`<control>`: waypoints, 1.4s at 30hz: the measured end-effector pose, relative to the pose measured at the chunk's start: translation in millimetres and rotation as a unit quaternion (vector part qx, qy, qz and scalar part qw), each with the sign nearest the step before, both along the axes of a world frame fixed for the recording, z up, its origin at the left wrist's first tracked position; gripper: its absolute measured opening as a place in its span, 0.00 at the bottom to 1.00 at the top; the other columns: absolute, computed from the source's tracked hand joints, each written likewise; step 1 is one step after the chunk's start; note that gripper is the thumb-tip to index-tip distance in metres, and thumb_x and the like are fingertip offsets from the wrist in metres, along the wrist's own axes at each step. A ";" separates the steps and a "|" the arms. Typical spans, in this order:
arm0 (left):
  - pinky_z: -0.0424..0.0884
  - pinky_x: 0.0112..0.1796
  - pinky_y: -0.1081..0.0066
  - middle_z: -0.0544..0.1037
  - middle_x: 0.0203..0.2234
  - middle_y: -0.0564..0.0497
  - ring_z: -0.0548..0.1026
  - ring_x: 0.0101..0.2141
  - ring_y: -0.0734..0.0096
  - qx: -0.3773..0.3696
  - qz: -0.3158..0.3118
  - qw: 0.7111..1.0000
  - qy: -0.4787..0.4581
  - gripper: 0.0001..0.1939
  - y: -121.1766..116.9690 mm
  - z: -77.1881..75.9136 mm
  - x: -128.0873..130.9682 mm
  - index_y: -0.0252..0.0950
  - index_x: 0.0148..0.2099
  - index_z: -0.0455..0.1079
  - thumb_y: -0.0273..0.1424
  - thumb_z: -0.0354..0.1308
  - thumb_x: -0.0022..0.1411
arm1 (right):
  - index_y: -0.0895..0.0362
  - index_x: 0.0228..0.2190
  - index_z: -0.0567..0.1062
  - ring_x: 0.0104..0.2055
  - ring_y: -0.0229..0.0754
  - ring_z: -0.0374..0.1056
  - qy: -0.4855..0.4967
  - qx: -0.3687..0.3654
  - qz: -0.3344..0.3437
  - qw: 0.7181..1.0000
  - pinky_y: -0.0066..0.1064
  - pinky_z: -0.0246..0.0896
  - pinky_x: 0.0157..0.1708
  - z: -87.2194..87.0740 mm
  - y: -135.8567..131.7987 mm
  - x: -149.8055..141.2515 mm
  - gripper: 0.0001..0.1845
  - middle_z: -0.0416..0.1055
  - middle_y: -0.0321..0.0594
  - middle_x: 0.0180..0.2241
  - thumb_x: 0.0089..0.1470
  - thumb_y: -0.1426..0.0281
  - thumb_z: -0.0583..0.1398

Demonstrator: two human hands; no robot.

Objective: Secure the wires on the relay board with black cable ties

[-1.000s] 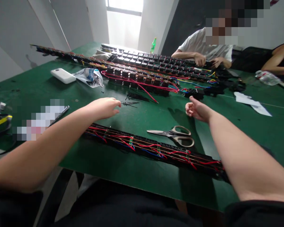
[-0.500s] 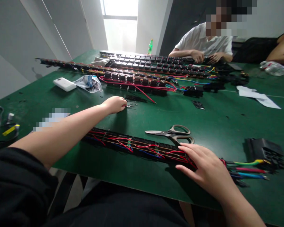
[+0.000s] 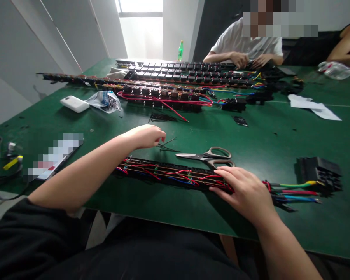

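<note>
My left hand hovers above the table behind the wired black bar. Its fingers are closed on several thin black cable ties that stick out to the right. My right hand grips the bar near its right end, thumb along the near side and fingers over the top. Red and blue wires run along this bar, and a black connector block lies at its right end. Scissors lie just behind the bar, by my right fingertips. A pile of black cable ties rests farther back.
More wired bars lie across the back of the green table. A white box, a clear bag, a phone-like slab and paper lie around. A co-worker's hands work at the far side.
My left hand has come away from the cable tie pile toward me, with ties in its fingers. My right hand stays on the bar. The camera view has shifted slightly.
</note>
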State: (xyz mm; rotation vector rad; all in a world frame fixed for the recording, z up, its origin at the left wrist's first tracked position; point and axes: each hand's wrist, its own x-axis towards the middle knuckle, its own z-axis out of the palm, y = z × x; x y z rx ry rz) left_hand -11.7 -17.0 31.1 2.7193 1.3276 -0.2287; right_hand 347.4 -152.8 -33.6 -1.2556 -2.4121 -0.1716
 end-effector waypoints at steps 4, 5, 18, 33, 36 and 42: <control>0.68 0.40 0.70 0.83 0.45 0.47 0.79 0.40 0.68 0.033 0.027 0.997 -0.057 0.13 -6.8 8.7 -12.6 0.36 0.47 0.79 0.28 0.53 0.66 | 0.44 0.54 0.77 0.50 0.59 0.79 -0.010 -0.010 0.002 1.000 0.52 0.75 0.46 3.0 1.2 2.2 0.22 0.82 0.44 0.51 0.63 0.51 0.62; 0.68 0.40 0.70 0.83 0.44 0.48 0.79 0.39 0.68 0.037 0.030 0.996 -0.072 0.12 -9.4 10.3 -15.5 0.36 0.46 0.79 0.29 0.54 0.66 | 0.44 0.54 0.78 0.50 0.59 0.79 -0.014 -0.010 0.003 1.000 0.52 0.75 0.46 3.8 1.5 2.6 0.22 0.82 0.45 0.51 0.63 0.51 0.62; 0.71 0.41 0.69 0.82 0.35 0.53 0.79 0.37 0.69 0.149 0.056 0.921 -0.356 0.05 -128.1 6.2 5.1 0.37 0.42 0.75 0.28 0.57 0.69 | 0.62 0.53 0.77 0.58 0.66 0.72 -0.029 0.093 0.000 0.995 0.58 0.71 0.53 5.0 -2.6 -14.7 0.23 0.76 0.62 0.55 0.64 0.59 0.65; 0.73 0.33 0.75 0.76 0.27 0.56 0.75 0.29 0.75 0.169 0.030 0.855 -0.490 0.07 -175.6 -53.5 43.5 0.40 0.38 0.62 0.25 0.57 0.67 | 0.58 0.59 0.71 0.45 0.46 0.81 0.202 0.009 0.130 0.971 0.36 0.80 0.45 -2.0 -43.6 -125.0 0.22 0.83 0.47 0.46 0.65 0.79 0.57; 0.75 0.35 0.75 0.77 0.28 0.55 0.75 0.30 0.75 0.145 0.009 0.854 -0.499 0.07 -179.6 -48.7 43.4 0.40 0.38 0.63 0.27 0.57 0.69 | 0.60 0.55 0.74 0.46 0.45 0.82 0.213 0.014 0.136 0.968 0.35 0.80 0.47 -0.9 -45.2 -120.2 0.18 0.84 0.48 0.45 0.65 0.79 0.58; 0.75 0.35 0.79 0.78 0.29 0.55 0.77 0.30 0.78 0.126 0.015 0.863 -0.490 0.06 -174.8 -45.0 44.6 0.38 0.39 0.65 0.24 0.58 0.68 | 0.60 0.55 0.76 0.49 0.46 0.82 0.229 0.022 0.130 0.965 0.36 0.81 0.51 -0.5 -46.4 -121.2 0.21 0.84 0.50 0.46 0.62 0.82 0.58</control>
